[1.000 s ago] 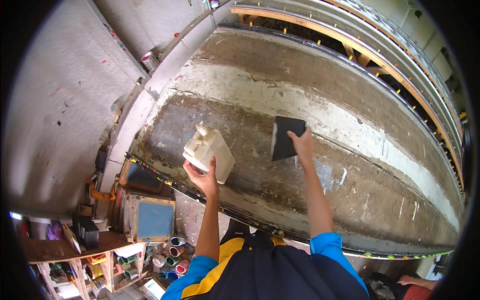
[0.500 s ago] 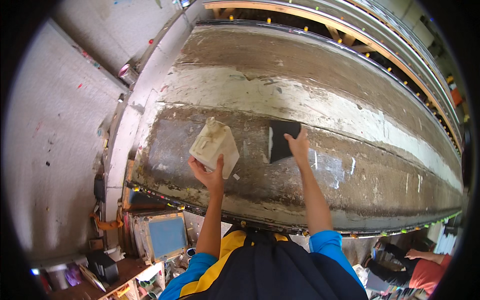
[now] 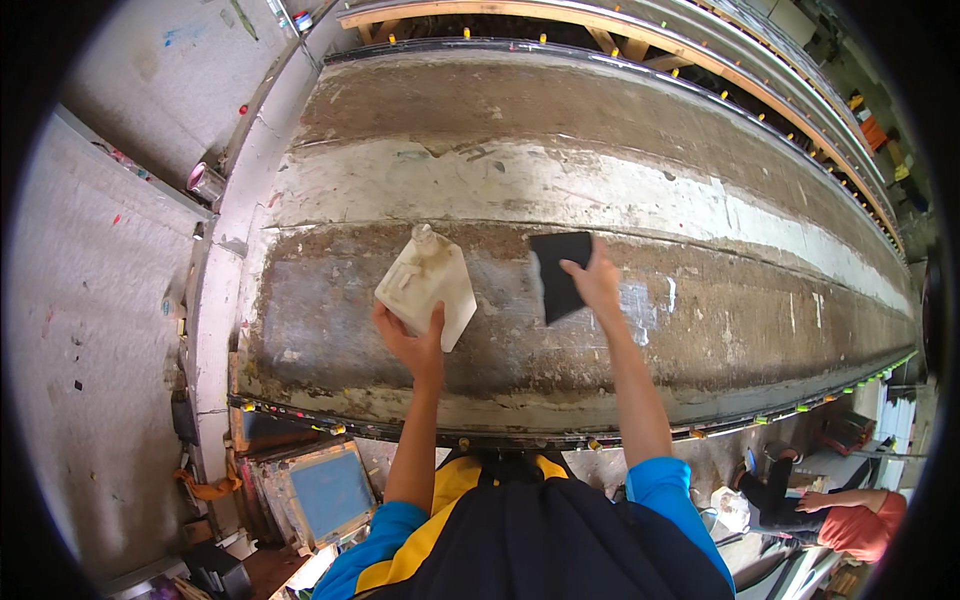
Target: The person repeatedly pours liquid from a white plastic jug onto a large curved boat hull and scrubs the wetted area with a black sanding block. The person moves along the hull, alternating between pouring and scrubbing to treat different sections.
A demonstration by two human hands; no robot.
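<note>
My left hand (image 3: 415,342) is closed around the lower part of a cloudy whitish plastic jug (image 3: 438,290) with a capped neck and a moulded handle. The jug leans over the stained table top (image 3: 340,350); whether its base touches the surface cannot be told. To the right of it, my right hand (image 3: 597,280) grips the right edge of a flat black sheet (image 3: 560,275), thumb on top and the other fingers mostly hidden. The sheet has a pale, worn left edge and hangs tilted over the table. A gap separates the sheet from the jug.
Yellow and green clips line the table's near rail (image 3: 520,441). Wooden framed screens (image 3: 330,490) lean below at the left. A paint can (image 3: 206,182) stands beyond the left ledge. Another long table (image 3: 560,12) runs behind. At the lower right sits a person in a red shirt (image 3: 862,525).
The view has shifted, and the table has slid left in it. Both hands have moved right over the table with the jug and the black sheet, which is tilted a little more.
</note>
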